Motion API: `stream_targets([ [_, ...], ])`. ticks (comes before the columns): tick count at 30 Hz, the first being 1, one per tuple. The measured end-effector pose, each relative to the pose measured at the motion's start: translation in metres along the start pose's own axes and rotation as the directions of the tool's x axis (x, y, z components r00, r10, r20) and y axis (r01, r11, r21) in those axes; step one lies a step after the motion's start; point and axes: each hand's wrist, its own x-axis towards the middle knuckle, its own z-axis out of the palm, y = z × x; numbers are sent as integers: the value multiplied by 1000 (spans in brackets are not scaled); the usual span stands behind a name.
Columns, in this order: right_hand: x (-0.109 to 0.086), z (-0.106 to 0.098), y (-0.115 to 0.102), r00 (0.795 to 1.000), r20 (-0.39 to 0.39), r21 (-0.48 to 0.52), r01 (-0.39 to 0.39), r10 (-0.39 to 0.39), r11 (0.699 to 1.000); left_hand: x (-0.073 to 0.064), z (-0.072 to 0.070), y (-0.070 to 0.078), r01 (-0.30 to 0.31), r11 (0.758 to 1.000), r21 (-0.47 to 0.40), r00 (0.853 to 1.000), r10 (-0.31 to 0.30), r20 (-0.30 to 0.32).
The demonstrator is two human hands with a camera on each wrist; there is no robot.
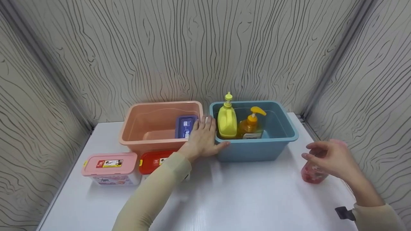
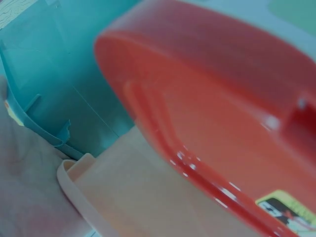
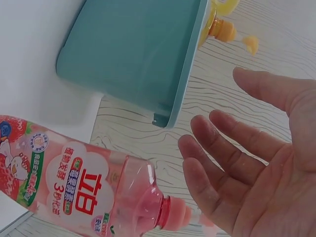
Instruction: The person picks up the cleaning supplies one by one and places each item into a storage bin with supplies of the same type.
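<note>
My left hand reaches between the peach bin and the blue bin, fingers straight and lying at their facing rims, with its thumb over the blue bin's front. At the right, my right hand hovers by a pink liquid bottle, partly hiding it. The right wrist view shows that bottle, labelled and pump-topped, with the loosely bent fingers near its pump and nothing gripped. Inside the blue bin stand a yellow pump bottle and an amber pump bottle.
A box with a dark blue lid lies in the peach bin. Before that bin stand a red-lidded container, partly behind my left forearm, and a pink-lidded container. Patterned walls enclose the white table.
</note>
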Motion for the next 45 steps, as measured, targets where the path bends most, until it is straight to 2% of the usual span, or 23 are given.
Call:
stream_targets([
  [7, -8, -1, 9, 1000, -23, 13, 11, -11, 1000, 0, 1, 1, 2, 1000, -4, 1000, -2, 6],
  [13, -17, -1, 17, 994, -108, 27, 4, -1, 1000, 1, 0, 2, 3, 1000, 3, 1000, -3, 3],
  [20, -26, 0, 27, 985, -162, 96, -47, 62, 994, 2, 0, 2, 11, 1000, -1, 1000, -11, 11],
  [31, -44, -1, 46, 957, -216, 141, -165, 193, 976, 0, 1, 1, 7, 1000, -19, 1000, -7, 9],
  [36, -49, -1, 53, 937, -270, 173, -181, 224, 968, 0, 1, 1, 12, 1000, -9, 1000, -12, 10],
  [40, -52, 1, 56, 924, -291, 241, -179, 247, 954, 0, 1, 1, 11, 1000, -11, 1000, -11, 13],
  [45, -52, 6, 61, 908, -334, 292, -154, 252, 944, 0, 1, 0, 9, 1000, 8, 1000, -9, 0],
])
